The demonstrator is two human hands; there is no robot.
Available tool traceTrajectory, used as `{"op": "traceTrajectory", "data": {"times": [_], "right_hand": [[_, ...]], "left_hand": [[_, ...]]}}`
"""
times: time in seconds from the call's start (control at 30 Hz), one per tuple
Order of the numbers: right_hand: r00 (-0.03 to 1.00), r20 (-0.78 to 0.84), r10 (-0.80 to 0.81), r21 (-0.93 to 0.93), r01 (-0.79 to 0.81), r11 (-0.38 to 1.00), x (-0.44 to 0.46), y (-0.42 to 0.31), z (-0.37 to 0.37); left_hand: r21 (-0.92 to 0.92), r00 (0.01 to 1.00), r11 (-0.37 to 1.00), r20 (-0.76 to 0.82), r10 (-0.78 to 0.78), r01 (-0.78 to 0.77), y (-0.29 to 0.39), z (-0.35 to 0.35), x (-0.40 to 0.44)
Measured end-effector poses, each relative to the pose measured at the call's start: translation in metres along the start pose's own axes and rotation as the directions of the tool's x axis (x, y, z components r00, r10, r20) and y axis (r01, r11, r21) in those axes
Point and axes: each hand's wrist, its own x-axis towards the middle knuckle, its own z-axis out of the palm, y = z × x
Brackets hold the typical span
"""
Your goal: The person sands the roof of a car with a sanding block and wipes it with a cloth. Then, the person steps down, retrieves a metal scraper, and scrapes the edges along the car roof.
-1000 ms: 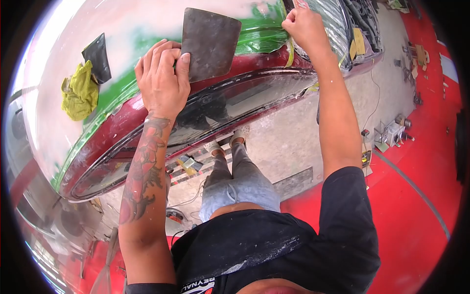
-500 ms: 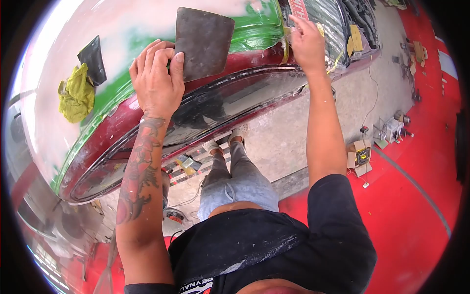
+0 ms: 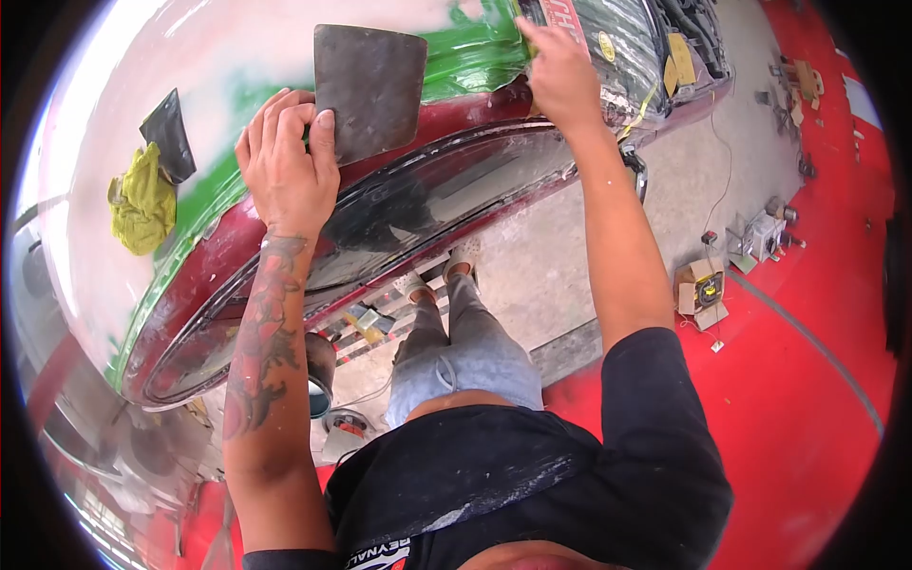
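A dark, flat, roughly square sheet is held at its left edge by my left hand, over the green and white car roof. My right hand is at the roof's right end, beside the windshield; its index finger is stretched out against the green edge and the other fingers are curled. A yellow-green cloth lies on the roof at the left, against a black sheet.
Below the roof edge is the dark side window. A side mirror sticks out near my right forearm. On the floor stand a bucket, an open cardboard box and several tools and parts at the right.
My right hand has moved left along the roof edge, and its index finger has straightened. My left hand and the dark sheet have shifted slightly left in view.
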Motion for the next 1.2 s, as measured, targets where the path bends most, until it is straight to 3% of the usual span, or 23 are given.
{"op": "traceTrajectory", "data": {"times": [0.1,0.23,0.3,0.37,0.43,0.57,0.63,0.67,0.73,0.8,0.83,0.87,0.9,0.93,0.97,1.0,1.07,1.13,1.2], "right_hand": [[0.995,0.018,0.095,-0.053,-0.094,0.994,-0.009,-0.011,0.002],[0.996,0.001,0.085,-0.004,-0.085,0.996,-0.016,-0.015,-0.004],[0.975,-0.213,0.062,-0.014,-0.067,0.998,-0.024,-0.044,-0.006],[0.956,0.008,0.292,0.43,-0.267,0.863,-0.035,-0.091,-0.003],[0.942,0.156,0.296,0.719,-0.314,0.62,-0.043,-0.12,0.021],[0.896,0.263,0.357,0.753,-0.422,0.505,-0.046,-0.154,0.035],[0.934,0.219,0.283,0.924,-0.292,0.248,-0.049,-0.162,0.042],[0.936,0.291,0.196,0.886,-0.341,0.314,-0.051,-0.163,0.036],[0.935,0.328,0.136,0.89,-0.354,0.288,-0.057,-0.155,0.032],[0.892,0.376,0.253,0.86,-0.437,0.265,-0.052,-0.136,-0.006],[0.841,0.403,0.362,0.875,-0.47,0.118,-0.052,-0.125,-0.022],[0.859,0.267,0.438,0.935,-0.341,0.099,-0.052,-0.11,-0.024],[0.848,0.219,0.483,0.912,-0.354,0.209,-0.052,-0.093,-0.029],[0.847,0.218,0.485,0.913,-0.353,0.206,-0.052,-0.078,-0.029],[0.914,0.017,0.406,0.771,-0.271,0.577,-0.05,-0.068,-0.031],[0.958,-0.142,0.251,0.499,-0.149,0.853,-0.049,-0.062,-0.03],[0.969,-0.135,0.208,0.433,-0.131,0.892,-0.05,-0.058,-0.03],[0.993,-0.113,0.02,0.138,-0.005,0.99,-0.048,-0.053,-0.024],[0.991,-0.136,0.012,0.111,0.003,0.994,-0.048,-0.048,-0.01]], "left_hand": [[0.0,1.0,1.0,-0.003,0.0,0.0,-0.002,0.002,-0.001],[0.016,1.0,1.0,-0.024,-0.002,0.002,0.0,0.002,-0.001],[0.004,0.999,1.0,-0.03,0.011,-0.01,-0.002,0.003,-0.002],[-0.008,0.999,1.0,-0.031,0.024,-0.025,-0.003,0.003,-0.003],[-0.043,0.999,0.999,-0.045,0.028,-0.03,-0.005,0.003,-0.003],[-0.097,0.998,0.995,-0.053,0.015,-0.02,-0.009,0.005,-0.005],[-0.097,0.999,0.995,-0.042,0.01,-0.014,-0.009,0.003,-0.005],[-0.099,0.999,0.995,-0.042,0.018,-0.022,-0.008,0.002,-0.004],[-0.11,0.999,0.993,-0.022,0.029,-0.031,-0.007,0.001,-0.002],[-0.106,0.999,0.993,-0.02,0.041,-0.043,0.001,-0.003,0.001],[-0.098,0.999,0.994,-0.017,0.044,-0.045,0.003,-0.004,0.002],[-0.097,0.999,0.994,-0.015,0.046,-0.047,0.002,-0.004,0.003],[-0.081,0.999,0.996,-0.01,0.045,-0.046,0.002,-0.003,0.003],[-0.066,0.999,0.997,-0.006,0.045,-0.046,0.003,-0.003,0.003],[-0.065,0.999,0.997,-0.005,0.05,-0.05,0.003,-0.003,0.003],[-0.054,0.999,0.998,0.002,0.044,-0.044,0.003,-0.003,0.003],[-0.042,0.999,0.998,0.009,0.046,-0.046,0.002,-0.002,0.002],[-0.041,1.0,0.999,0.029,0.009,-0.008,0.001,0.0,0.002],[-0.027,0.999,1.0,0.036,0.014,-0.013,0.002,-0.001,0.002]]}}
